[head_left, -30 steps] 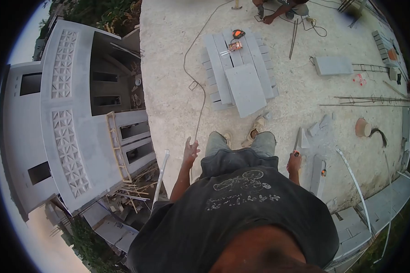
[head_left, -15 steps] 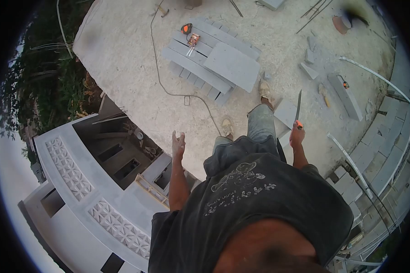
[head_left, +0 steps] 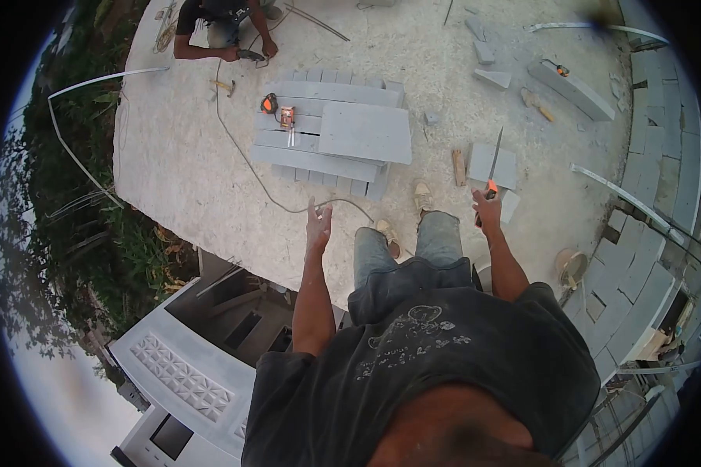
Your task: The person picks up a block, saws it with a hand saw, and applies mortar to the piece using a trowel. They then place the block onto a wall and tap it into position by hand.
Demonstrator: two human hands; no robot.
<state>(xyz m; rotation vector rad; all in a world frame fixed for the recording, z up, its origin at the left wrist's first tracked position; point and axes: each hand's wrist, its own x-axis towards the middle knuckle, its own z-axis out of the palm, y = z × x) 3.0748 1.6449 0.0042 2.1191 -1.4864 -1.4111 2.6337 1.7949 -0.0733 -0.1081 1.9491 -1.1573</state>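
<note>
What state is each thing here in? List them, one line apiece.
Left hand: open, empty, fingers spread.
Right hand: shut on the orange-handled flat metal blade, blade pointing away.
Stack of long grey stone slabs: lying flat.
Orange tape measure: resting on the slabs.
Square grey tile: flat on the ground.

A stack of grey stone slabs lies on the concrete roof, with an orange tape measure and a small power tool on top. A cable snakes past. A crouching co-worker works near a hammer. Offcuts lie scattered.
</note>
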